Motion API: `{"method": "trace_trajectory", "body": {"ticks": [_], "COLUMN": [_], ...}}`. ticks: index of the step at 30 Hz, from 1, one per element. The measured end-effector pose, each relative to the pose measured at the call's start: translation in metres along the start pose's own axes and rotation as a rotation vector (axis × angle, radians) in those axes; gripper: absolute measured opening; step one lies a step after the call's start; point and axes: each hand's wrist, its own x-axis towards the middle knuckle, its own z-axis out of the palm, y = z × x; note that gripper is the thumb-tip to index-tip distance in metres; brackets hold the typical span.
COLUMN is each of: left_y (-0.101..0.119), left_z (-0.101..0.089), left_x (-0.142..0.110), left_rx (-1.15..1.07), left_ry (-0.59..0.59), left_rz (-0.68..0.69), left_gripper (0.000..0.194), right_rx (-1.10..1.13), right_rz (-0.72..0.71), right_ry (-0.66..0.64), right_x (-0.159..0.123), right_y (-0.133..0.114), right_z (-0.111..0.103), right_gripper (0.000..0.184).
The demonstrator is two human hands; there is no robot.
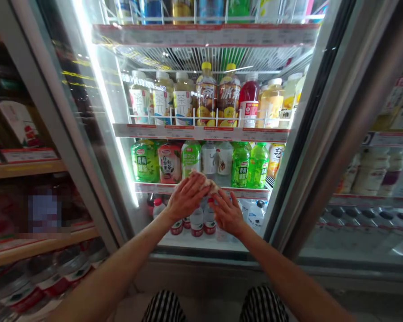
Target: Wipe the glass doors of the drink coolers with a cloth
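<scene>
I face an open drinks fridge. My left hand [187,197] and my right hand [227,213] meet in front of the third shelf rail [255,193]. Both are closed on a small pale cloth-like wad [206,182] held between them; what it is I cannot make out. Just behind it stand green tea bottles [144,161], a pink-labelled bottle [169,163] and clear bottles [223,157]. Below my hands are small water bottles with red labels [197,222].
The glass door [83,134] is swung open to the left. A shut door with a metal frame [325,147] stands on the right. Higher shelves carry tea and juice bottles [206,96]. Wooden shelves with goods [27,167] are at the far left.
</scene>
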Motion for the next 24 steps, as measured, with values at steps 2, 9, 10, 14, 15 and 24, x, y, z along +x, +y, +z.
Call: {"method": "trace_trajectory", "body": {"ticks": [2,9,10,14,15,24], "left_y": [-0.002,-0.005,0.002,0.007,0.001,0.032], "left_z": [-0.003,-0.005,-0.003,-0.003,-0.005,0.006], "left_x": [-0.003,0.004,0.000,-0.014,-0.013,-0.002], "left_rx": [0.005,0.041,0.011,-0.001,0.027,-0.038], "left_ry": [-0.003,0.176,0.082,-0.108,-0.046,-0.108], "left_rz": [0.003,-0.298,-0.166,0.102,0.001,0.137], "left_gripper": [0.041,0.046,0.045,0.047,0.050,0.046], "right_rx": [0.026,0.153,0.173,0.208,0.208,0.229], "right_rz": [-0.013,0.033,0.046,0.113,0.131,0.140], "right_ry": [-0.011,-0.001,0.012,0.086,0.103,0.121], "right_x": [-0.001,-0.001,0.000,-0.002,-0.003,-0.002], "right_y": [0.002,0.001,0.001,0.005,0.007,-0.004], "right_z": [-0.001,-0.012,-0.015,-0.031,-0.034,-0.054], "right_gripper": [0.027,0.030,0.031,0.036,0.037,0.039]}}
